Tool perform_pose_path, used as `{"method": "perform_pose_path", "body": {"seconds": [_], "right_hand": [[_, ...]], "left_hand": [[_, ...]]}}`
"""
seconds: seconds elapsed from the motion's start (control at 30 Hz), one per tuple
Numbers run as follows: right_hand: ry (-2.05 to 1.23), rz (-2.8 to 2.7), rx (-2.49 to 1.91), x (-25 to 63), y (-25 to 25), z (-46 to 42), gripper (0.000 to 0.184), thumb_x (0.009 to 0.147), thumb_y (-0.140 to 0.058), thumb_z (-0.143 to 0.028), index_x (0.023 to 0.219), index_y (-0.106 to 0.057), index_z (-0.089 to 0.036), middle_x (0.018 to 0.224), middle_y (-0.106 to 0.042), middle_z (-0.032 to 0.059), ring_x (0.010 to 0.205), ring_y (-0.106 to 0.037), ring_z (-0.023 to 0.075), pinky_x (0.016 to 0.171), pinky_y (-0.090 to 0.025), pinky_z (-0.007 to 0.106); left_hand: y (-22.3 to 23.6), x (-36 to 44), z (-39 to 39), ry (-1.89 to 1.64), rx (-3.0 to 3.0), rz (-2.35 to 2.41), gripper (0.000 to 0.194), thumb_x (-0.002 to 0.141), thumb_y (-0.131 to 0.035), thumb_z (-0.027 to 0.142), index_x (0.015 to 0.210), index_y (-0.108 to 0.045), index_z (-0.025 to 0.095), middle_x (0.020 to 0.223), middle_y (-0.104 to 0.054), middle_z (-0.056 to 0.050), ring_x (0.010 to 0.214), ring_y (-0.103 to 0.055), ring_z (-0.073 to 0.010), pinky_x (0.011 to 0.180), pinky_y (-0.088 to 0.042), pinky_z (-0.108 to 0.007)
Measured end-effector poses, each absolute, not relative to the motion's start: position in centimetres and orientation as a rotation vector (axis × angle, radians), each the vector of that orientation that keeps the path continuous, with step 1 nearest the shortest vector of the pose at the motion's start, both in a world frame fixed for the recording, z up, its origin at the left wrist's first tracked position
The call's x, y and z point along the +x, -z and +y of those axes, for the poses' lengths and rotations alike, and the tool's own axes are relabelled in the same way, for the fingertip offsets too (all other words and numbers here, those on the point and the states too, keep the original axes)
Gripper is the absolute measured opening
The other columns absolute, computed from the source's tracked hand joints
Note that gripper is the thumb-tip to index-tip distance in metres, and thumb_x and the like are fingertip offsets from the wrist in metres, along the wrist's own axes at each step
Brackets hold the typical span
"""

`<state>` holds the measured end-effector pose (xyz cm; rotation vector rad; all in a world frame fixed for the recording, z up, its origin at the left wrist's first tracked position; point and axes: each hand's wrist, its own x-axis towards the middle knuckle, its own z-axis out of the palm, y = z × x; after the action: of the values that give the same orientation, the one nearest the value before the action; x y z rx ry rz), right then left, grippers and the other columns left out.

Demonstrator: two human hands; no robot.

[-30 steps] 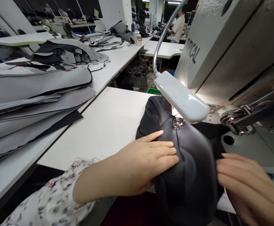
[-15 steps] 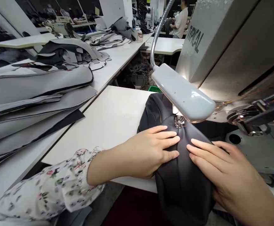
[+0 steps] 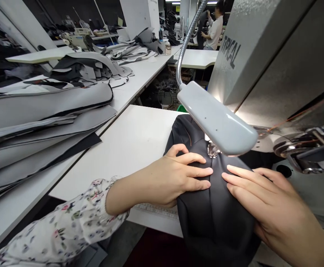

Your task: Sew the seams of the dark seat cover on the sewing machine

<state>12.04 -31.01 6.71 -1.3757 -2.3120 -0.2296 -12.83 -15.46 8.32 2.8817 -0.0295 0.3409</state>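
Note:
A dark grey seat cover [image 3: 220,211] with a seam down its middle lies over the sewing machine bed and hangs past the table's front edge. Its far part passes beneath the metal presser foot [image 3: 212,150]. My left hand [image 3: 178,174] rests on the cover just left of the seam, fingers spread, fingertips close to the foot. On the other side, my right hand [image 3: 267,200] lies flat on the cloth with its fingers stretched toward the seam. Neither palm grips anything that I can see. The needle is hidden behind the lamp head [image 3: 217,118].
The sewing machine body [image 3: 251,55] rises at the right, with thread running to its metal parts. Stacked grey fabric panels [image 3: 47,111] cover the left table. A ruler strip [image 3: 162,212] lies along the front table edge. Farther back stands a person [image 3: 214,29] in a light shirt.
My left fingers have spread wider and bent, with the index drawn back. The right hand stays nearly in place on the cover. The whole view has shifted slightly, and the ruler strip shows more.

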Motion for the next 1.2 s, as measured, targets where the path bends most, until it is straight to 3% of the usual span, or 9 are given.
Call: {"method": "perform_pose_path", "body": {"seconds": [0.23, 0.4, 0.6, 0.77, 0.9, 0.97, 1.07, 1.2], "right_hand": [[0.338, -2.284, -1.308, 13.1, -6.8, -29.1, 0.048, 0.083, -0.042, 0.01, 0.113, -0.069, -0.015, 0.126, -0.075, 0.007, 0.13, -0.061, 0.0242, 0.102, -0.044, 0.039], [0.376, -2.251, -1.265, 13.6, -6.6, -27.7, 0.039, 0.087, -0.048, 0.007, 0.112, -0.068, -0.014, 0.121, -0.076, 0.0098, 0.125, -0.066, 0.0266, 0.1, -0.048, 0.041], [0.523, -2.214, -1.231, 14.0, -6.3, -26.2, 0.02, 0.096, -0.052, -0.006, 0.105, -0.066, -0.016, 0.11, -0.077, 0.0103, 0.099, -0.072, 0.0266, 0.083, -0.051, 0.041], [0.557, -2.185, -1.235, 14.5, -5.7, -24.7, 0.02, 0.101, -0.047, -0.011, 0.103, -0.066, -0.017, 0.108, -0.077, 0.0095, 0.098, -0.073, 0.0222, 0.083, -0.056, 0.034], [0.618, -2.095, -1.345, 14.9, -5.1, -25.3, 0.023, 0.102, -0.047, -0.013, 0.11, -0.068, -0.017, 0.092, -0.075, 0.0077, 0.085, -0.073, 0.0232, 0.074, -0.057, 0.036], [0.694, -1.994, -1.381, 15.2, -4.8, -27.1, 0.022, 0.097, -0.054, -0.009, 0.112, -0.069, -0.017, 0.095, -0.075, 0.0096, 0.089, -0.073, 0.0252, 0.079, -0.058, 0.039], [0.633, -2.072, -1.156, 15.3, -4.1, -30.7, 0.025, 0.087, -0.067, -0.002, 0.108, -0.07, -0.016, 0.111, -0.075, 0.0126, 0.111, -0.072, 0.0282, 0.102, -0.057, 0.049], [0.434, -2.336, -1.038, 14.3, -1.8, -32.8, 0.03, 0.096, -0.05, 0.0, 0.109, -0.071, -0.017, 0.106, -0.078, 0.0069, 0.12, -0.068, 0.021, 0.121, -0.042, 0.053]], "left_hand": [[-8.7, -12.1, -14.2, -0.286, 2.765, 0.041, 0.048, 0.089, -0.058, 0.011, 0.135, -0.068, 0.021, 0.15, -0.062, 0.001, 0.145, -0.044, -0.028, 0.119, -0.031, -0.045], [-7.8, -11.5, -13.2, -0.353, 2.647, 0.03, 0.049, 0.085, -0.055, 0.005, 0.127, -0.073, 0.024, 0.14, -0.069, 0.003, 0.144, -0.047, -0.0257, 0.123, -0.027, -0.048], [-7.5, -10.9, -11.8, -0.375, 2.513, 0.024, 0.051, 0.084, -0.05, 0.0, 0.122, -0.075, 0.023, 0.135, -0.072, 0.003, 0.135, -0.054, -0.0241, 0.122, -0.029, -0.048], [-6.7, -10.1, -10.9, -0.408, 2.452, 0.02, 0.049, 0.083, -0.049, 0.003, 0.116, -0.078, 0.024, 0.132, -0.074, 0.002, 0.131, -0.058, -0.0242, 0.12, -0.031, -0.049], [-6.0, -9.6, -10.4, -0.426, 2.424, 0.027, 0.048, 0.081, -0.048, 0.004, 0.112, -0.079, 0.025, 0.129, -0.075, 0.001, 0.127, -0.06, -0.024, 0.12, -0.032, -0.051], [-5.9, -9.6, -10.3, -0.434, 2.416, 0.012, 0.048, 0.082, -0.048, 0.005, 0.113, -0.078, 0.024, 0.129, -0.075, 0.0, 0.127, -0.062, -0.0238, 0.12, -0.034, -0.051], [-6.0, -10.3, -10.9, -0.556, 2.421, -0.012, 0.044, 0.086, -0.046, 0.006, 0.115, -0.076, 0.023, 0.126, -0.076, -0.002, 0.129, -0.062, -0.0244, 0.119, -0.038, -0.05], [-6.2, -11.8, -14.2, -1.023, 2.412, -0.007, 0.046, 0.097, -0.052, 0.021, 0.144, -0.056, 0.019, 0.147, -0.063, -0.011, 0.14, -0.056, -0.0266, 0.119, -0.042, -0.047]]}}
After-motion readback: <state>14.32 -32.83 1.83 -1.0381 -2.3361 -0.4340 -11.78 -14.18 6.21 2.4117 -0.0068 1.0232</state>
